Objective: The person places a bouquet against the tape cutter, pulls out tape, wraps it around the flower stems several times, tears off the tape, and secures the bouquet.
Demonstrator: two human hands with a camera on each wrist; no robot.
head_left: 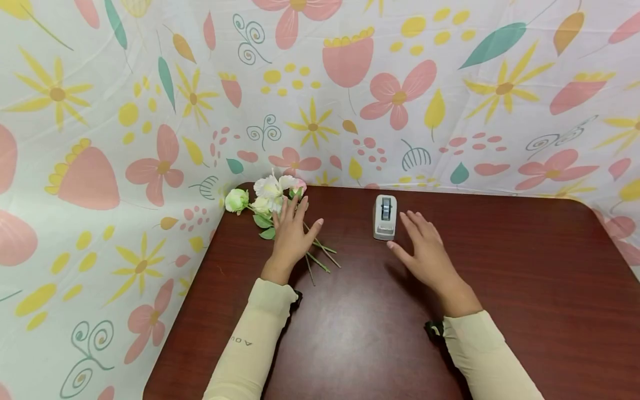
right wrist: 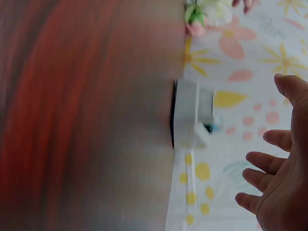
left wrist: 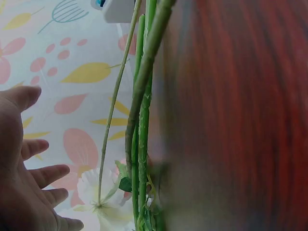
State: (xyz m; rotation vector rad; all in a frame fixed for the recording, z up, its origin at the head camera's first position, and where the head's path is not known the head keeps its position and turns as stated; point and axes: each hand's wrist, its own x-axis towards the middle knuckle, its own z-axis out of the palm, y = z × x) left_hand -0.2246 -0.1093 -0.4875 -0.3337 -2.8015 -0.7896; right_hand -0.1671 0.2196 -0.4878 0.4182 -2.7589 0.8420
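the left hand [head_left: 291, 234] hovers over flowers [head_left: 270, 191], the right hand [head_left: 426, 256] beside a white tape dispenser [head_left: 385, 229] on the counter [head_left: 350, 333], both with fingers wide. lettering on the left sleeve [head_left: 250, 328] is too partial to read.

I read this as a fabric-draped indoor corner; home or office, I can't tell. White, creased cloth printed with pink, yellow and teal flowers and leaves [head_left: 320, 150] hangs at left and behind a dark reddish-brown, glossy wood-grain surface with rounded corners [head_left: 540, 266].
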